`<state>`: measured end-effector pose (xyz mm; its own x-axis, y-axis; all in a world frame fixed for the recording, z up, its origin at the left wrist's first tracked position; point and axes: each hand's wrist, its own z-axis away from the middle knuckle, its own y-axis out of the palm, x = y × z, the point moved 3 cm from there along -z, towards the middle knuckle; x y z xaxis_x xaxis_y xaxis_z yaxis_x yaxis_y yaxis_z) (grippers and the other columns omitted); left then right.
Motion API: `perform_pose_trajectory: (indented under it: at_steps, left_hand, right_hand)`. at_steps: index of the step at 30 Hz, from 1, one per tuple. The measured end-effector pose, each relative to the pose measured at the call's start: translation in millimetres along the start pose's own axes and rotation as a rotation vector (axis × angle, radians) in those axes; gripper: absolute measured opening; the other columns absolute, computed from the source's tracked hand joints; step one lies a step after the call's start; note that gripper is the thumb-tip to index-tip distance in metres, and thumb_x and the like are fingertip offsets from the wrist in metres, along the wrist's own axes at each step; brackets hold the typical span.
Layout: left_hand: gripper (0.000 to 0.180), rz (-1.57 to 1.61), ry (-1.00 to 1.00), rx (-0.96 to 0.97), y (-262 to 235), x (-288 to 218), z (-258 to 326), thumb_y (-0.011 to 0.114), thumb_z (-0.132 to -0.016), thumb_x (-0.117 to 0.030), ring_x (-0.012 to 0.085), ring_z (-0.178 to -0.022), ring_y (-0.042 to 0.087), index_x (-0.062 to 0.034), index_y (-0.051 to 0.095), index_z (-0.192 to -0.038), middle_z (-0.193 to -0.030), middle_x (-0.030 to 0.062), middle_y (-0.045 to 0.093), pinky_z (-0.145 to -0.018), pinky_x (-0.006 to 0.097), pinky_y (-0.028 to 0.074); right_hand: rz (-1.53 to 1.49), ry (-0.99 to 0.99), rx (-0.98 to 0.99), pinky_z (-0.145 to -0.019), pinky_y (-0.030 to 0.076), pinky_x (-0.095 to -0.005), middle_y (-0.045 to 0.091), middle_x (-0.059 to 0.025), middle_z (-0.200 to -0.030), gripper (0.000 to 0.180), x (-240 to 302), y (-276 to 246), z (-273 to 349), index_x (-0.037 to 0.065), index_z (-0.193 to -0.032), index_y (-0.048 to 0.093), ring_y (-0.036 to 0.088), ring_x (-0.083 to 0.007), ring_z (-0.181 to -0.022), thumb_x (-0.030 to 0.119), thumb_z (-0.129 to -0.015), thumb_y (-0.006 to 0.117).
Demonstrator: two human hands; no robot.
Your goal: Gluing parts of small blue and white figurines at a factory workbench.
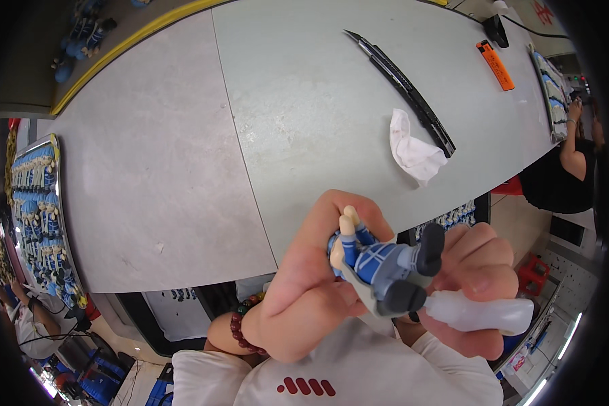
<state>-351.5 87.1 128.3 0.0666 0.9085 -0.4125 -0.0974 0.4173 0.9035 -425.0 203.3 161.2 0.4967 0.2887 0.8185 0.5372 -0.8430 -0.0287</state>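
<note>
My left hand (pixel 311 291), with a beaded bracelet on its wrist, is closed around a small figurine (pixel 375 262) in blue clothes with black shoes. The figurine lies tilted, its shoes toward my right hand and its pale hands pointing up and away. Its head is hidden by my fingers. In my right hand (pixel 477 267) is a small translucent white squeeze bottle (pixel 487 315), held sideways between thumb and fingers. The bottle's narrow tip points left, close to the nearer black shoe; whether it touches I cannot tell.
On the grey table (pixel 162 162) lie a black utility knife (pixel 402 88) with its blade showing, a crumpled white tissue (pixel 414 154) and an orange flat case (pixel 495 66). Trays of figurines (pixel 37 216) stand at left and far right (pixel 550 91). A person (pixel 565 172) works at right.
</note>
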Motion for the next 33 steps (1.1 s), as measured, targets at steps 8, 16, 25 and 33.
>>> perform_pose_trajectory:
  at_steps: [8, 16, 25, 33]
  left_hand:
    - [0.044, -0.067, 0.050, 0.067, -0.6, 1.0, -0.2, 0.033, -0.062, 0.002, 0.0089, -0.074, 0.038, 0.0024, 0.025, -0.106, -0.092, 0.0077, 0.037, -0.061, 0.021, 0.034]
    - [0.042, 0.035, 0.077, 0.024, -1.5, 0.2, -0.9, 0.034, -0.063, 0.001, 0.0107, -0.077, 0.039, 0.0033, 0.027, -0.105, -0.092, 0.0088, 0.038, -0.065, 0.023, 0.035]
    - [0.045, -0.156, 0.077, 0.072, -3.3, 6.8, 3.5, 0.043, -0.077, -0.024, 0.0093, -0.057, 0.042, 0.0082, 0.034, -0.107, -0.075, 0.0062, 0.048, -0.054, 0.021, 0.036]
    - [0.041, -0.736, 0.311, 0.035, -7.8, -1.3, 5.2, 0.047, -0.075, -0.031, 0.0145, -0.055, 0.049, 0.0066, 0.045, -0.092, -0.071, 0.0069, 0.053, -0.052, 0.022, 0.039]
  right_hand:
    - [0.079, -0.085, 0.175, -0.047, 0.034, -0.0211, 0.040, -0.0043, -0.071, 0.053, -5.0, 0.5, 0.2, 0.002, -0.087, 0.046, 0.039, -0.0126, -0.057, 0.054, -0.081, 0.035]
    - [0.070, -0.106, 0.025, -0.042, 0.034, -0.0245, 0.046, -0.0053, -0.066, 0.036, -3.1, 6.7, 0.3, 0.002, -0.080, 0.055, 0.042, -0.0148, -0.052, 0.038, -0.079, 0.053]
    - [-0.476, -0.046, -0.333, -0.047, 0.029, -0.0221, 0.033, -0.0025, -0.062, 0.043, -4.2, -28.2, -1.0, 0.003, -0.087, 0.052, 0.033, -0.0122, -0.055, 0.045, -0.081, 0.046]
    - [0.176, 0.007, -0.643, -0.051, 0.032, -0.0191, 0.053, -0.0107, -0.082, 0.049, -30.7, -64.7, -14.1, -0.006, -0.107, 0.045, 0.045, -0.0110, -0.069, 0.035, -0.081, 0.048]
